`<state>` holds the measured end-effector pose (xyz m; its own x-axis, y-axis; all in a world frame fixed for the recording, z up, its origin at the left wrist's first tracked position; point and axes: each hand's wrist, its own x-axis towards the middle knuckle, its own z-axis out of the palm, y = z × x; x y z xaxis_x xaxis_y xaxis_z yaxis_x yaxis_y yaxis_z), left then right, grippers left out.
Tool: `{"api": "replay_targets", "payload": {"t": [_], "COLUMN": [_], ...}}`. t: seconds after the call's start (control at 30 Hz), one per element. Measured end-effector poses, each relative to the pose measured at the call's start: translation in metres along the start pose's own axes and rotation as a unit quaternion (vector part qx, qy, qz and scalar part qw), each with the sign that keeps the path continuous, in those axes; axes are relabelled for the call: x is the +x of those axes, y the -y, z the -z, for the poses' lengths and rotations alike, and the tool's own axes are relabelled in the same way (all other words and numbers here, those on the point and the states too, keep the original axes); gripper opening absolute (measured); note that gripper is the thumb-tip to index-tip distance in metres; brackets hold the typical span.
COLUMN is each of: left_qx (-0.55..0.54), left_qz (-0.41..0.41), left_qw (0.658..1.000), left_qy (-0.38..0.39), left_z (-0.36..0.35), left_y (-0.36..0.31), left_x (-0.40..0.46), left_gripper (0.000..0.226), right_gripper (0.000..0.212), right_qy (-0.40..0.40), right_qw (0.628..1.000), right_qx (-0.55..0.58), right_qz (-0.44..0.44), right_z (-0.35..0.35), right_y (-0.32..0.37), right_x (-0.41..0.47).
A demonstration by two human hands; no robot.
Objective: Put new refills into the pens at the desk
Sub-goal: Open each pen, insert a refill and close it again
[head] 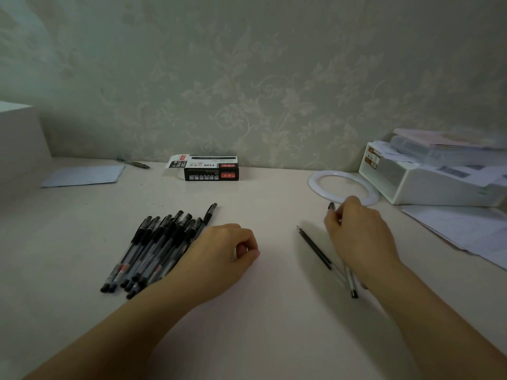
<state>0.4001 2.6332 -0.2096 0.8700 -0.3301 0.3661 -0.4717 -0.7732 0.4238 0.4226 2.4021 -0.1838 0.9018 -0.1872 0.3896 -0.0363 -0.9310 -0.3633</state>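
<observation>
Several black-capped gel pens [153, 248] lie in a pile on the pale desk [260, 311], left of centre. My left hand [219, 259] rests beside the pile with fingers loosely curled and nothing in them. My right hand [359, 234] pinches a small dark pen part [331, 206] at its fingertips. A thin black refill [315, 248] lies on the desk just left of that hand. A clear pen barrel [351, 283] pokes out from under my right wrist. A black refill box [208, 168] with its flap open stands at the back by the wall.
A white ring [343, 187] lies at the back right next to a white tray of papers [428, 182]. Loose sheets [466, 231] spread along the right edge. A blue-white paper [85, 175] and one dark pen [134, 163] lie at the back left, beside a white box [19, 144].
</observation>
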Motion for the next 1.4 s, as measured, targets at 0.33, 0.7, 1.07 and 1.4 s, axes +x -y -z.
{"api": "replay_targets", "payload": {"t": [0.33,0.7,1.07,1.4], "left_qx": [-0.118,-0.079,0.048,0.016], "left_qz": [0.039,0.049,0.029,0.095], "left_qw": [0.992,0.996,0.998,0.990], "left_qy": [0.012,0.008,-0.026,-0.107], "left_z": [0.001,-0.003,-0.002,0.006], "left_y": [-0.014,-0.010,-0.008,-0.005], "left_x": [0.000,0.002,0.000,0.006], "left_gripper": [0.052,0.005,0.032,0.065], "right_gripper": [0.024,0.011,0.019,0.021], "right_qy": [0.244,0.278,0.257,0.106], "right_qw": [0.826,0.782,0.798,0.805], "right_qx": [0.499,0.553,0.546,0.583], "right_qz": [-0.090,-0.074,-0.002,0.028], "right_z": [-0.031,-0.036,-0.034,-0.023], "right_y": [0.039,0.037,0.041,0.041], "right_x": [-0.024,-0.025,-0.029,-0.025]}}
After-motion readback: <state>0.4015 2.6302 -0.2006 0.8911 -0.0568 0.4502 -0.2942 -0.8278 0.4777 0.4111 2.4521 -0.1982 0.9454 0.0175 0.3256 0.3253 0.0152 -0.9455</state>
